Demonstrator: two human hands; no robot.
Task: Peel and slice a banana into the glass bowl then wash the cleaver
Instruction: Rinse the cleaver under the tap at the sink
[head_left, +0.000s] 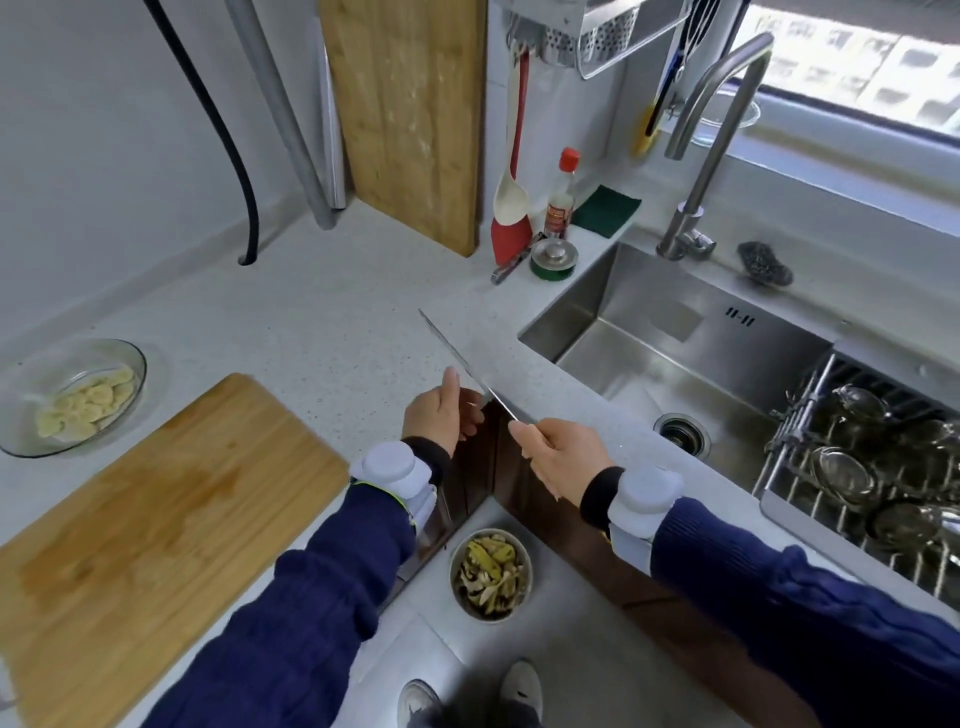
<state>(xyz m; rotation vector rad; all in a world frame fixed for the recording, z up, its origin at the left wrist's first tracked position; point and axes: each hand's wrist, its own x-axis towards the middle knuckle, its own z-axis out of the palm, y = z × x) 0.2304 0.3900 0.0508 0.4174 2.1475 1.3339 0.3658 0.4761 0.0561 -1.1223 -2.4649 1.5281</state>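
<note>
Head view, only view available.

Banana slices (88, 402) lie in the glass bowl (31, 374) at far left on the worktop (337, 301). Bare cutting board (156, 499) just beside the bowl. Peel (491, 566) sits in the small bin (454, 561) on the floor by my feet. Judgement: peeling and slicing are done; the step in hand is getting the cleaver to the wash.

Cleaver (462, 358) is seen edge-on, in the air over the worktop corner between board and sink (623, 306), tip pointing away from me. My right hand (563, 454) has its fingers wrapped round the handle. My left hand (439, 413) is beside the rear of the blade, thumb up, fingers loosely extended and gripping nothing. Cannot tell whether they touch the flat of the blade.

Next move, as I judge it: swing the cleaver right, over the basin and under the tap (714, 150). Tap shows no water running, so the left hand needs to open it. Green scouring pad (605, 210) lies at the sink's back corner, within reach. Keep left fingers off the cutting edge during the carry.
</note>
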